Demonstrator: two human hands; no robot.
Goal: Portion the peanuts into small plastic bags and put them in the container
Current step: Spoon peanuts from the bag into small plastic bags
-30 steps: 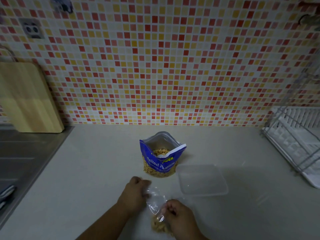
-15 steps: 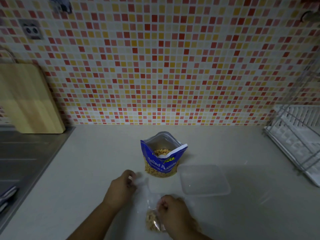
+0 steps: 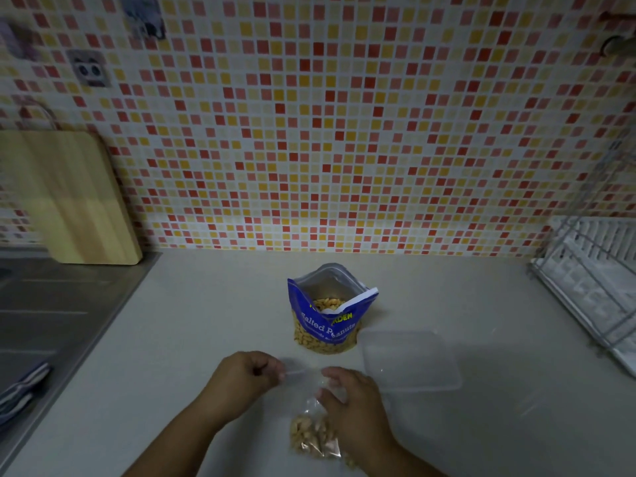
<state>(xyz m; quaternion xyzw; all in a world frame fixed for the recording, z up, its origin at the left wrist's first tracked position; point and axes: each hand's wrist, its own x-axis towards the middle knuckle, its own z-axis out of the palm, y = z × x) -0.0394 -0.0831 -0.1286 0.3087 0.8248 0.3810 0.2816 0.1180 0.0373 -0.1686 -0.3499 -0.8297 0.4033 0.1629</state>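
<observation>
A small clear plastic bag with peanuts in its lower end lies on the counter near the front edge. My left hand pinches the bag's top left corner. My right hand grips the top of the bag on the right, fingers curled over it. Behind them a blue Salted Peanuts pouch stands open, with peanuts showing inside. A clear plastic container sits upside down or lidded just right of the pouch; I cannot tell which.
A steel sink drainboard with a folded cloth lies at the left. A wooden cutting board leans on the tiled wall. A white dish rack stands at the right.
Both hands moved up and back along the small bag's top; my left hand shifted right toward my right hand. The peanuts stayed in the bag's lower end.
</observation>
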